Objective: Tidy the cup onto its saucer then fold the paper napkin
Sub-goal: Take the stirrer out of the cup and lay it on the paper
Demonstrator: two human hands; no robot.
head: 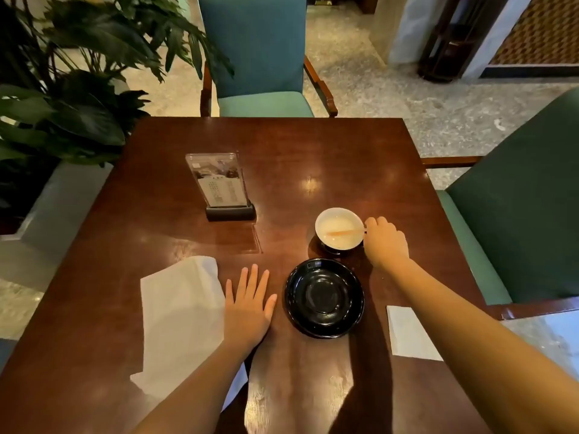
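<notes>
Dark wooden table (pixel 175 233): white-lined cup (pixel 339 227) holding a stirrer (pixel 344 232), right hand (pixel 386 242) closed at its handle; black saucer (pixel 325 297) bare; left hand (pixel 249 303) flat beside the unfolded napkin (pixel 180 321).

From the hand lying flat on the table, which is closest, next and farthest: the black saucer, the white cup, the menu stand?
From the left hand:
1. Black saucer, just to its right.
2. White cup, beyond the saucer, at the right hand.
3. Menu stand, farthest, straight ahead toward the table's middle.
</notes>
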